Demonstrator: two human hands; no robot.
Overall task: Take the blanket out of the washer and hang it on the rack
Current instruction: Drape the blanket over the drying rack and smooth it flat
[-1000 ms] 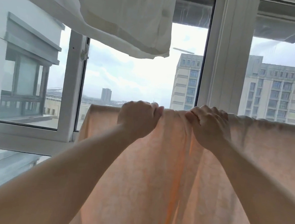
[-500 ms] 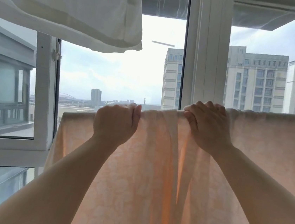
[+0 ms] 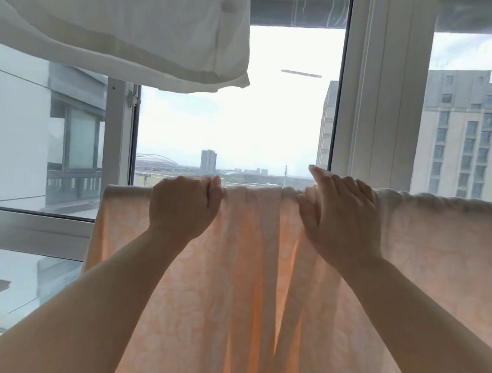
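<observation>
Peach blanket (image 3: 226, 291) hangs draped over a horizontal line at window height, top edge bunched into folds between the two hands. Left hand (image 3: 182, 205) clenched on the top edge, fingers curled round the fabric. Right hand (image 3: 340, 220) rests on the top edge, fingers mostly extended, index lifted. White cloth (image 3: 114, 15) hangs overhead at upper left. White window frame (image 3: 381, 94) behind.

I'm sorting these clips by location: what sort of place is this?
Probably a glazed laundry balcony high in an apartment block: a peach blanket hangs at a window, white laundry hangs overhead, and tall buildings stand outside.
</observation>
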